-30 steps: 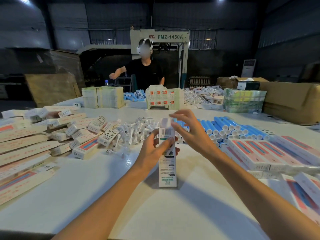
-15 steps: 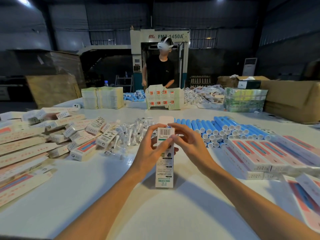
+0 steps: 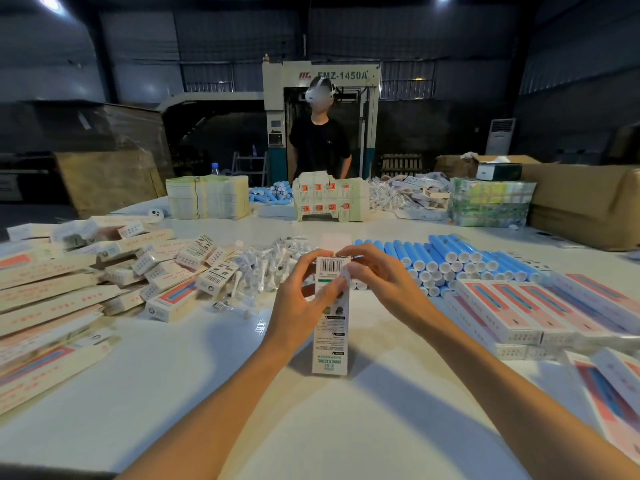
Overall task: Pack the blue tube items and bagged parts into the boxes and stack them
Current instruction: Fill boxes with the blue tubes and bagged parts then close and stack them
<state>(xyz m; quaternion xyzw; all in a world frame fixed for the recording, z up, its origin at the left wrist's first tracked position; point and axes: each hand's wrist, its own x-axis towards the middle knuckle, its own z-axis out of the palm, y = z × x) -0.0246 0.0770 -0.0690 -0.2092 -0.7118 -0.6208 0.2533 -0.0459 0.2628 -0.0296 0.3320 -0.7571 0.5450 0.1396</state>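
**Closing the carton's top flap**

While it stands upright on the white surface (image 3: 207, 393), the toothbrush carton (image 3: 329, 327) looks light, thin-walled, easily crushed. Left hand (image 3: 304, 306) grips its side; right hand (image 3: 377, 282) pinches the flap. Blue tubes (image 3: 450, 258) lie beyond.

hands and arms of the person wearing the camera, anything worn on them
Nothing shows: both forearms are bare right to the bottom of the frame, no sleeves, gloves, watch or bracelet. The left hand and right hand carry no visible rings, with slim fingers and short nails.
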